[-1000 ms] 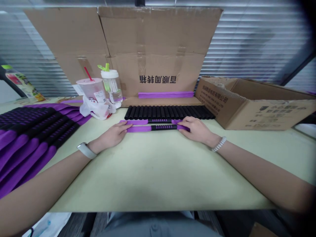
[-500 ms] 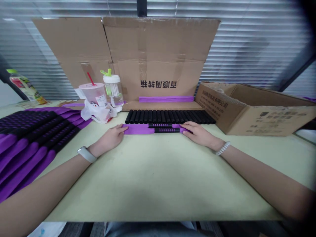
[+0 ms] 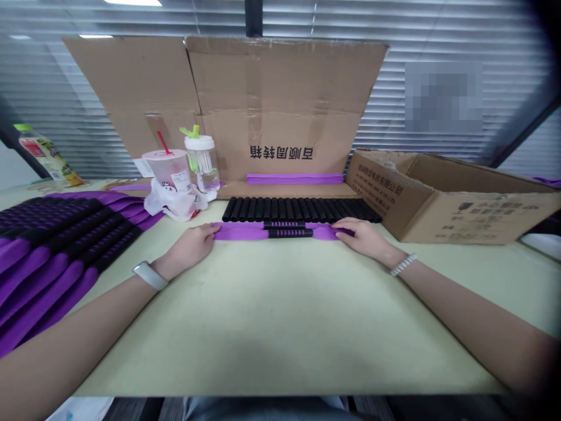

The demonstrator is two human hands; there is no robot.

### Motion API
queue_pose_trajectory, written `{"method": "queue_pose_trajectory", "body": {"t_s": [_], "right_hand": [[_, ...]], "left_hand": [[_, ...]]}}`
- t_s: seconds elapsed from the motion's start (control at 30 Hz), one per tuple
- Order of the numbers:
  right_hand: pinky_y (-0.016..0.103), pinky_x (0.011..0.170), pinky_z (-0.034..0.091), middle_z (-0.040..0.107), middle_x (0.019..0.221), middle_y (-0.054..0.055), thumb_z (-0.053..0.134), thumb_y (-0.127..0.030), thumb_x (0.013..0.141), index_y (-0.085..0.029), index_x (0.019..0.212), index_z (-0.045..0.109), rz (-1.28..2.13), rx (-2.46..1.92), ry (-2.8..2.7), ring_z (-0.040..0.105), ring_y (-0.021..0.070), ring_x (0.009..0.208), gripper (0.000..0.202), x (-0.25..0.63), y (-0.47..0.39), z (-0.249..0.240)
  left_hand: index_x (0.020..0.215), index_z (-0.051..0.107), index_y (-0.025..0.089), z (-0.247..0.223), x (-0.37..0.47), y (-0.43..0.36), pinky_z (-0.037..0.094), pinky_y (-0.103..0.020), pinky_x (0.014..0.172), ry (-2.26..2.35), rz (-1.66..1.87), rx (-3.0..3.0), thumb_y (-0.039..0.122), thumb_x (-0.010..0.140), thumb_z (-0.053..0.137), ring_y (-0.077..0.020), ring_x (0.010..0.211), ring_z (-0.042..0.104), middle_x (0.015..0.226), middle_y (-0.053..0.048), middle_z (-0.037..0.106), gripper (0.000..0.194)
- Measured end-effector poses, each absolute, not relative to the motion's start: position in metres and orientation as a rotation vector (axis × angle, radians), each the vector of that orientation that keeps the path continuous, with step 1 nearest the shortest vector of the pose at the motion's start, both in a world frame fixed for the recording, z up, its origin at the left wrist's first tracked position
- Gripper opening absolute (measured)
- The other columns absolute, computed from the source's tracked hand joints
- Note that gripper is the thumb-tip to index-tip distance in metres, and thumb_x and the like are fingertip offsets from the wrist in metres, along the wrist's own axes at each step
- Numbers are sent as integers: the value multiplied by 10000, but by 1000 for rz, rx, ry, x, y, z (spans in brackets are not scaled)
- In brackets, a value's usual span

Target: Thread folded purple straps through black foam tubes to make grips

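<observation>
My left hand (image 3: 196, 248) pinches the left end of a purple strap (image 3: 240, 231) lying across the table. At its right end, my right hand (image 3: 357, 235) has its fingers closed on the purple fabric. Two black sleeves (image 3: 290, 233) with purple stitches sit around the strap's two parallel lengths, one behind the other, near the middle. Just behind the strap is a row of black ribbed tubes (image 3: 284, 209). A flat stack of purple strips (image 3: 294, 178) rests on cardboard farther back.
Many purple straps with black sleeves (image 3: 83, 234) cover the left side. A pink cup (image 3: 166, 166) in a plastic bag and a clear bottle (image 3: 204, 164) stand at back left. An open cardboard box (image 3: 421, 202) sits at right; upright cardboard (image 3: 280, 93) stands behind.
My right hand has moved right and my left hand slightly left, so the strap spans wider. The front black sleeve has shifted left, nearly in line with the rear one.
</observation>
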State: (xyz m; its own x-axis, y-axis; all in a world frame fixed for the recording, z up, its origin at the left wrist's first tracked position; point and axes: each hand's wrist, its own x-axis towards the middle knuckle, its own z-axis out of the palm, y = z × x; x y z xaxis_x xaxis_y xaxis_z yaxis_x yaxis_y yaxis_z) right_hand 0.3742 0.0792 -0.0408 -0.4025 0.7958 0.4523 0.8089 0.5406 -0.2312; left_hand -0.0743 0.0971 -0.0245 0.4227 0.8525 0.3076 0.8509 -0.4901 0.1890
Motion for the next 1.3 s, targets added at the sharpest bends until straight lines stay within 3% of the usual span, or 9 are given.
{"method": "queue_pose_trajectory", "body": {"t_s": [0.1,0.23,0.3,0.57,0.73,0.9,1.1,1.3], "right_hand": [[405,883,537,691,1007,78,464,-285,898,-191,1002,702,-80,-1282,-2242,654,216,922,276,368,77,-38],[429,915,516,679,1018,88,471,-261,895,-186,996,699,-154,-1256,-2218,632,228,962,260,359,76,-37],[440,944,497,666,1051,97,477,-263,893,-179,1006,697,-194,-1257,-2205,617,237,999,261,354,76,-37],[448,1021,447,578,1216,154,506,-297,886,-126,1150,635,-249,-1321,-2245,550,269,1147,340,344,76,-43],[486,1079,382,492,1352,187,487,-340,904,-110,1218,584,-294,-1313,-2252,462,292,1268,401,339,79,-40],[518,1108,317,377,1458,203,494,-384,906,-101,1268,550,-386,-1342,-2296,319,325,1372,463,322,107,-23],[484,1095,319,454,1400,194,485,-368,910,-109,1300,536,-408,-1494,-2211,402,317,1311,472,289,178,18],[522,1119,216,126,1562,198,497,-451,903,-129,1461,331,-370,-1779,-2016,171,379,1415,666,276,245,33]], "left_hand": [[1273,571,103,-24,-70,93,399,-409,1084,1571,569,2645,346,911,295,-269,1213,548,1307,-121,586,516],[1396,416,43,-25,-63,87,244,-477,1157,1551,468,2657,510,913,326,-322,1427,212,1512,-186,303,678],[1439,340,38,-26,-61,86,212,-508,1159,1547,396,2649,563,909,318,-345,1438,142,1546,-200,199,746],[1445,316,8,-28,-61,88,210,-463,1165,1498,187,2681,569,917,270,-320,1421,234,1513,-226,274,772],[1470,264,25,-29,-58,87,174,-489,1170,1541,269,2677,603,915,245,-329,1437,172,1536,-220,214,801],[1467,273,35,-28,-58,85,199,-494,1167,1502,336,2675,600,924,253,-325,1430,200,1523,-214,256,783],[1460,290,47,-28,-58,85,225,-515,1158,1531,383,2639,570,924,301,-322,1422,228,1518,-209,269,749],[1451,318,46,-26,-56,83,237,-495,1162,1572,378,2613,539,922,310,-314,1419,239,1513,-207,284,723]]}}
